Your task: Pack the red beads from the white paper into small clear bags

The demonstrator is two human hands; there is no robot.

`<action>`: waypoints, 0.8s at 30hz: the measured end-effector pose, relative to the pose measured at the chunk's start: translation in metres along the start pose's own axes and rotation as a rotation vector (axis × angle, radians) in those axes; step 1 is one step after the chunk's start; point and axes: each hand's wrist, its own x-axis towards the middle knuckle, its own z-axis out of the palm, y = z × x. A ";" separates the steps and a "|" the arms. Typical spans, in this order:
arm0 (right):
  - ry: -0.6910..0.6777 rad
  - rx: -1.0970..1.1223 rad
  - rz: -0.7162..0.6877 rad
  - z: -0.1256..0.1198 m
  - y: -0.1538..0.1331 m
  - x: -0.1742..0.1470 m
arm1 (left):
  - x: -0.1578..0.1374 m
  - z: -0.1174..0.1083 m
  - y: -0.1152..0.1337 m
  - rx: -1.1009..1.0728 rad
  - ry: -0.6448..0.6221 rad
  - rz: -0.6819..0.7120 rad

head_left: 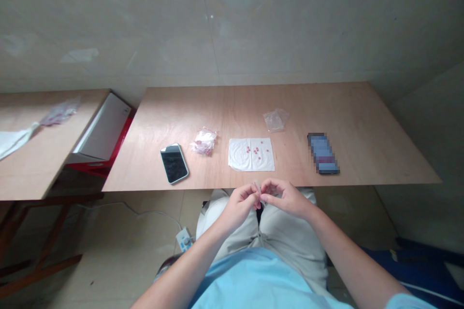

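Observation:
My left hand (245, 199) and my right hand (281, 195) meet over my lap, just off the table's near edge. Between their fingertips they pinch a small, pale, translucent piece (257, 186), too small to tell its kind. Beyond them, a white paper napkin (238, 155) lies flat on the table, with several tiny red pieces (256, 150) scattered on it. To its left is a clear plastic bag (205, 141) with pinkish-red contents. Another clear bag (275, 120), crumpled, lies behind the napkin.
A dark-screened phone (174, 163) lies at the left of the wooden table (377, 154), and a second, blurred phone (324, 153) at the right. A neighbouring table (39, 164) stands at the left. On the floor, a power strip (184, 239) trails a cable.

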 end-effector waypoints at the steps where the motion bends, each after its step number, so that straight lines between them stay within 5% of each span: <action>1: -0.009 0.005 0.000 0.000 -0.001 0.000 | 0.000 0.000 0.001 0.005 0.004 0.000; 24: 0.093 0.011 0.029 -0.009 0.019 0.000 | -0.004 0.000 0.003 0.245 0.026 0.069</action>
